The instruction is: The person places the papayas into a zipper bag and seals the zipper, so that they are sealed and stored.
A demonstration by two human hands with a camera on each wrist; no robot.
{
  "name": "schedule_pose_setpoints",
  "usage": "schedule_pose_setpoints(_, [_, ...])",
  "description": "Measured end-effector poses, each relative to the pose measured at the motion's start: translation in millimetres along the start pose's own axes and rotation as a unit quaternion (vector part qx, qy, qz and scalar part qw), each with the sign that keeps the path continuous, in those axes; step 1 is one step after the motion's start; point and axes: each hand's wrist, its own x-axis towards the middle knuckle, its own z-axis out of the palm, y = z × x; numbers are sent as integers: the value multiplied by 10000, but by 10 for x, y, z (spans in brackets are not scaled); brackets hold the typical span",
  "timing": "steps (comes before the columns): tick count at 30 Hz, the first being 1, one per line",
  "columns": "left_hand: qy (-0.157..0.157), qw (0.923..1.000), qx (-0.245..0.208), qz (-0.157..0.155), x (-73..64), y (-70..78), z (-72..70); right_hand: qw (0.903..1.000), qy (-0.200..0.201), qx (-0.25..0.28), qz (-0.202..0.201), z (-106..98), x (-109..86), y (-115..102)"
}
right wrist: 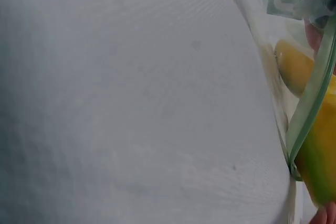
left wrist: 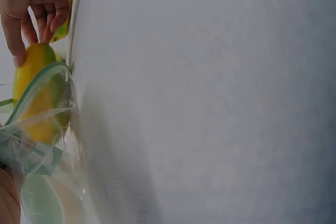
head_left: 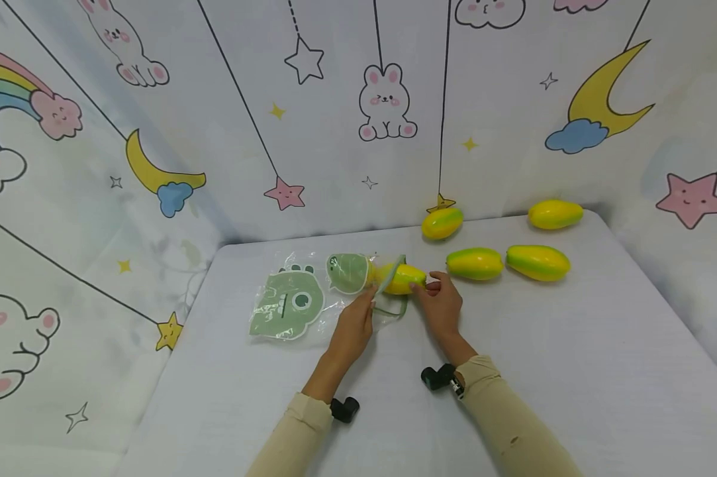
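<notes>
- At your far left, the white wall cloth (head_left: 96, 265) shows a rainbow, a bunny, stars and a moon.
- Next comes your clear bag (head_left: 286, 305), lying flat on the white worktop (head_left: 215, 397). It has a big green monster face on it, and a smaller green shape near its mouth. The mouth has a green strip (head_left: 391, 275) and faces right.
- Your left hand (head_left: 353, 324) pinches the bag at the near side of its mouth. A black gadget (head_left: 344, 409) sits on that wrist, by your tan sleeve.
- The yellow and green fruit (head_left: 407, 279) lies on its side in the bag's mouth. Its left end is inside the bag, and its right end sticks out.
- Your right hand (head_left: 443, 306) pinches that right end, with the thumb on the near side. This wrist has a black gadget too.
- To the right, a second fruit (head_left: 443, 224) sits at the back, close to the wall cloth.
- A third fruit (head_left: 474, 264) and a fourth fruit (head_left: 538, 262) lie just beside each other.
- A fifth fruit (head_left: 555, 214) lies behind the fourth, near the back edge.
</notes>
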Motion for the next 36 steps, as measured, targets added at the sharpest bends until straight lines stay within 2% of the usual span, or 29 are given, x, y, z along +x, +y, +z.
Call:
schedule_pose_setpoints(3, [-50, 10000, 76, 18, 6, 8, 11, 9998, -58, 173, 31, -2, -31, 4])
schedule_pose_setpoints(13, [-144, 9999, 45, 49, 33, 60, 33, 9965, -574, 482, -371, 70, -124, -17])
schedule_pose_setpoints(17, [-148, 9998, 26, 103, 31, 77, 41, 9915, -1066, 694, -282, 68, -132, -17])
schedule_pose_setpoints(21, [-159, 9997, 14, 158, 34, 85, 56, 9806, -1691, 987, -52, 56, -96, -12])
schedule_pose_setpoints(26, [-183, 9997, -19, 169, 43, 95, 83, 9691, -2408, 511, -137, 43, 42, -55])
schedule_pose_setpoints(28, [-202, 9996, -34, 168, 45, 97, 93, 9658, -2563, 298, -249, 28, 103, -78])
schedule_pose_setpoints(30, [-255, 9995, -58, 195, 48, 90, 98, 9677, -2482, 267, -365, -2, 146, -82])
schedule_pose_setpoints(32, [-301, 9993, -70, 218, 52, 75, 91, 9749, -2107, 389, -604, -47, 161, -92])
schedule_pose_setpoints(34, [-265, 9995, -44, 188, 53, 46, 68, 9800, -1634, 502, -1017, -97, 162, -112])
schedule_pose_setpoints(36, [-159, 9998, -7, 109, 53, 11, 33, 9803, -1155, 377, -1560, -156, 176, -139])
